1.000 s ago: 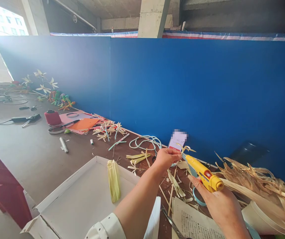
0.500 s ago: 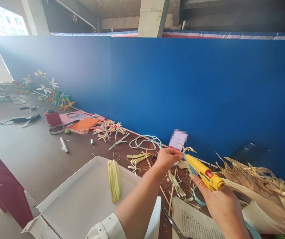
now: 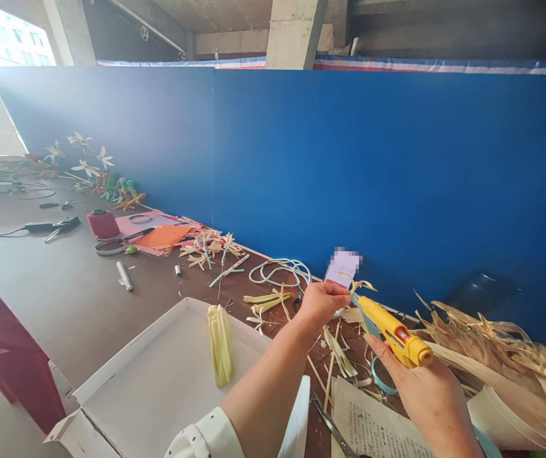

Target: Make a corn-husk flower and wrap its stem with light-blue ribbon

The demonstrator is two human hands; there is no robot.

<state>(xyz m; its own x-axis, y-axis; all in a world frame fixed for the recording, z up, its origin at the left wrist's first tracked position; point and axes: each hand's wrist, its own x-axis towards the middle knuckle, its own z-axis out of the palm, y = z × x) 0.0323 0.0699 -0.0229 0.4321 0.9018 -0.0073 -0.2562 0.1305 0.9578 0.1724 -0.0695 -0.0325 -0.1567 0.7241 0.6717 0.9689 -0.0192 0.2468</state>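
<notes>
My left hand (image 3: 319, 305) is closed in a pinch at the base of a small pale husk flower (image 3: 359, 284). A light blue strip of tape (image 3: 370, 321) runs from those fingertips down to my right thumb. In my right hand (image 3: 428, 388) is a yellow glue gun (image 3: 396, 331), its nozzle close to the left fingertips; the grip is hidden by the gun's body and hand. A light blue tape roll (image 3: 383, 376) lies below the right thumb. Husk scraps (image 3: 340, 356) are scattered beneath both hands.
An open white box (image 3: 143, 375) with a green-yellow husk piece (image 3: 220, 346) stands at front left. Scissors (image 3: 332, 429) and a printed sheet (image 3: 372, 420) lie in front. Dried husks (image 3: 506, 350) and a pale cup (image 3: 511, 416) sit right. A blue panel (image 3: 377, 165) borders the table.
Both hands, the flower and the glue gun keep nearly the same positions. The whole view has shifted very slightly.
</notes>
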